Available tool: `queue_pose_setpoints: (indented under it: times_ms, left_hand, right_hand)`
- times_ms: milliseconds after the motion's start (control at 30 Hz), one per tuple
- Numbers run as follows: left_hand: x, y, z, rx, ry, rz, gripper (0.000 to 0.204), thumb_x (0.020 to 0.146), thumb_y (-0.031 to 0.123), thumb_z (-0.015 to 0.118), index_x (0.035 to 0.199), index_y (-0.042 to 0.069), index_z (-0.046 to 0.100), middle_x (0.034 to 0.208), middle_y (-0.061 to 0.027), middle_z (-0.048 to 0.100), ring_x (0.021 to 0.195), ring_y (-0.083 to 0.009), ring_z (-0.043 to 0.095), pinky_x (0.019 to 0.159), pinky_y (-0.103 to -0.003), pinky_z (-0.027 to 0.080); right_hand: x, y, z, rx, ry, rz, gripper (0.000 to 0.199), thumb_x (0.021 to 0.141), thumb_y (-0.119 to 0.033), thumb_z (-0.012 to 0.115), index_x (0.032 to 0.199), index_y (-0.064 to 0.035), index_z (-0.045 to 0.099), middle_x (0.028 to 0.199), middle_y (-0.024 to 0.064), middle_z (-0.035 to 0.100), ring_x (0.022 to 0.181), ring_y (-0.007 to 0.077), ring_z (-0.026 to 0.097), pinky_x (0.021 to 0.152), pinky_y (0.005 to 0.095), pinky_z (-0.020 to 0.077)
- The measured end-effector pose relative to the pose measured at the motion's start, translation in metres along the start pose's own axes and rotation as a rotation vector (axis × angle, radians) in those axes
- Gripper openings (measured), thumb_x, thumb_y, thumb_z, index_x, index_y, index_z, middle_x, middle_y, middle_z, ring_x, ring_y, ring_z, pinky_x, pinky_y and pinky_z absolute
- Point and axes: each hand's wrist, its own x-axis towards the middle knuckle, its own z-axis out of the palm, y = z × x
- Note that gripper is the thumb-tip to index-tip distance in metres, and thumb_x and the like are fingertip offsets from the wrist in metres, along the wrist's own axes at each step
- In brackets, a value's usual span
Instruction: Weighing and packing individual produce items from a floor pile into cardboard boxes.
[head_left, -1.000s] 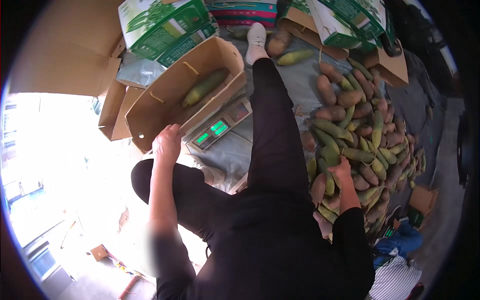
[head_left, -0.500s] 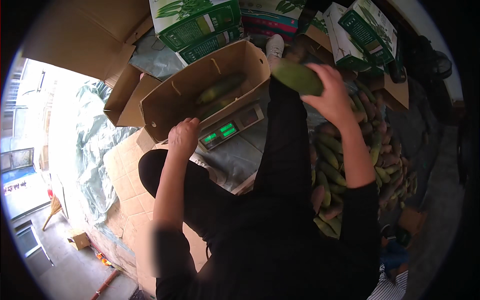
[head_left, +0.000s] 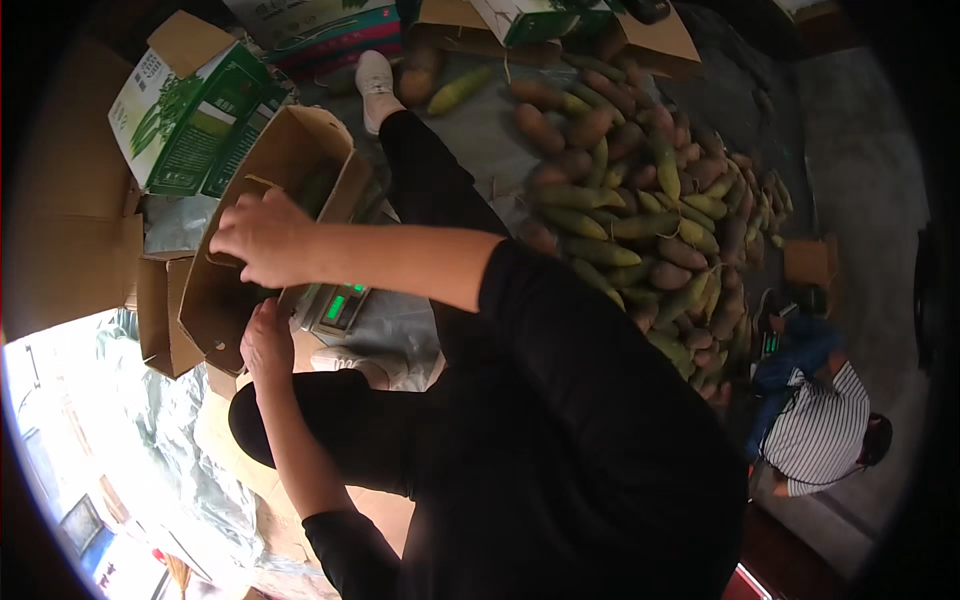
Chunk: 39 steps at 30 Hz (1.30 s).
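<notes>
In the left half of the frame an open brown cardboard box (head_left: 262,215) stands on a digital scale with a green lit display (head_left: 338,305). The right hand (head_left: 262,238) reaches across from the centre of the frame and lies over the mouth of the box, fingers curled down into it; whether its grip holds anything cannot be told, since the fingertips are hidden inside. The left hand (head_left: 266,343) sits just below, at the lower edge of the box, fingers bent against the cardboard in a loose closed grip on the rim.

A long green fruit (head_left: 316,188) lies inside the box, near its upper wall. To the right of centre, a large heap of green and reddish-brown elongated fruits (head_left: 640,215) spreads over a grey sheet on the floor (head_left: 480,130). At the upper left stands a green and white printed carton (head_left: 185,125). The person's outstretched leg ends in a white shoe (head_left: 375,80) at the top. At the lower right another person in a striped shirt (head_left: 815,430) crouches.
</notes>
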Motion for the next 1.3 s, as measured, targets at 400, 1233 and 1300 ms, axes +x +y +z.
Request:
queue_pose_setpoints:
  times_ms: [400, 1233, 1300]
  left_hand:
    - [0.004, 0.0, 0.0, 0.014, 0.036, 0.038, 0.019, 0.081, 0.014, 0.057, 0.098, 0.006, 0.058, 0.094, -0.0137, 0.061, 0.087, -0.0348, 0.058, 0.071, -0.043, 0.046]
    - [0.002, -0.004, 0.01, -0.011, 0.074, 0.023, 0.024, 0.079, 0.015, 0.058, 0.102, 0.006, 0.059, 0.1, -0.0147, 0.06, 0.091, -0.0353, 0.057, 0.076, -0.042, 0.047]
    - [0.003, 0.007, 0.002, -0.008, 0.021, -0.016, 0.024, 0.079, 0.014, 0.058, 0.102, 0.007, 0.059, 0.098, -0.0129, 0.06, 0.09, -0.0344, 0.058, 0.075, -0.042, 0.047]
  right_hand:
    - [-0.251, 0.217, -0.13, -0.039, 0.302, 0.798, 0.029, 0.071, -0.015, 0.067, 0.099, -0.0081, 0.063, 0.092, 0.013, 0.064, 0.089, 0.0307, 0.06, 0.078, 0.0383, 0.0475]
    - [-0.511, 0.147, -0.038, -0.27, -0.387, 1.659, 0.045, 0.067, -0.031, 0.067, 0.103, -0.0043, 0.06, 0.108, 0.0184, 0.059, 0.103, 0.0325, 0.056, 0.087, 0.039, 0.0464]
    - [-0.507, 0.142, -0.033, -0.395, -0.48, 1.626, 0.045, 0.067, -0.03, 0.068, 0.105, -0.007, 0.059, 0.111, 0.0175, 0.057, 0.107, 0.0341, 0.053, 0.089, 0.0396, 0.0453]
